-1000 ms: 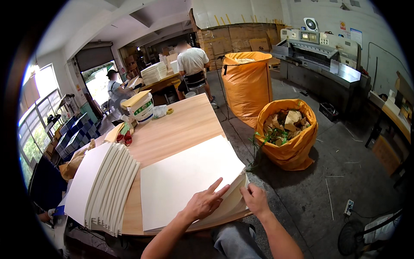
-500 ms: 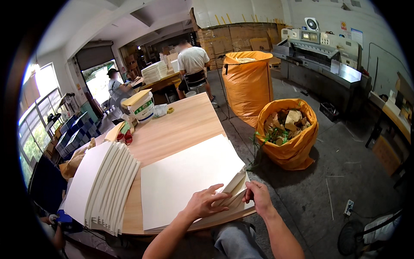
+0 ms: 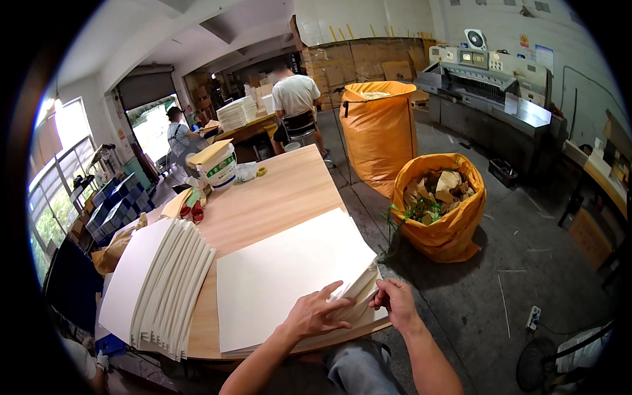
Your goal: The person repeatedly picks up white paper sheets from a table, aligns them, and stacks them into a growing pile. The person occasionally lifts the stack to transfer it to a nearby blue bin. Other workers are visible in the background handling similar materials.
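A pile of large white sheets (image 3: 283,273) lies at the near right of the wooden table, its right-hand corner lifted and parted into layers. My left hand (image 3: 317,313) rests over that near right corner with its fingers spread, touching the parted edges. At the sheets' right edge, my right hand (image 3: 396,303) is closed, thumb and fingers pinching the edge of the sheets. How many layers it grips is hidden. To the left leans a fanned stack of white folded sheets (image 3: 158,283), apart from both hands.
The wooden table (image 3: 276,187) carries a white bucket (image 3: 217,168) and red objects (image 3: 196,212). Right of it stand a tall orange bag (image 3: 378,135) and a lower orange bag (image 3: 438,230) of scraps. A seated person (image 3: 296,99) works farther back; another person's gloved hand (image 3: 102,361) shows at lower left.
My hands stay at the sheets' corner, with only a slight shift of the fingers. At lower left, more of another person's arm has come into view. The whole view has shifted slightly.
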Demonstrator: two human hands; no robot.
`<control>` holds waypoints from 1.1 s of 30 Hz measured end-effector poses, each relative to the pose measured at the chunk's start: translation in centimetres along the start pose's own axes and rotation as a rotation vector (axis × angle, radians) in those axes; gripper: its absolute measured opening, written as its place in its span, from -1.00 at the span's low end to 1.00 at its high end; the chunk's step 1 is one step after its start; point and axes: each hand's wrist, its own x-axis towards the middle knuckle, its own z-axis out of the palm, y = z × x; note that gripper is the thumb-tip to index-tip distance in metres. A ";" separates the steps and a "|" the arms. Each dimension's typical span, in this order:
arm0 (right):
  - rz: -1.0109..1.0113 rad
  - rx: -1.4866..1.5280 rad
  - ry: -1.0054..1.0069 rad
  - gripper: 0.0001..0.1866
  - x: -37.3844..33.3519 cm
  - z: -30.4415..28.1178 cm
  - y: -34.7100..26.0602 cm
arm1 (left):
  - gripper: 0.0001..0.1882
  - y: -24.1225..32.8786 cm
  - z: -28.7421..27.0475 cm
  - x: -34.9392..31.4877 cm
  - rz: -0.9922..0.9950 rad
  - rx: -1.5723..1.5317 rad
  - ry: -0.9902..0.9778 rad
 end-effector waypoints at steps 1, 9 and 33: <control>0.000 0.013 -0.010 -0.70 0.0 -0.1 0.1 | -0.53 0.4 0.0 0.0 -0.015 0.009 0.017; -0.628 -0.828 0.359 -0.68 -3.3 0.1 1.2 | -0.51 -0.2 -0.1 0.1 -0.043 -0.108 0.018; -0.483 -1.591 -0.341 -0.42 -3.9 -1.5 5.3 | -0.26 0.5 4.9 -1.7 -0.036 0.383 0.030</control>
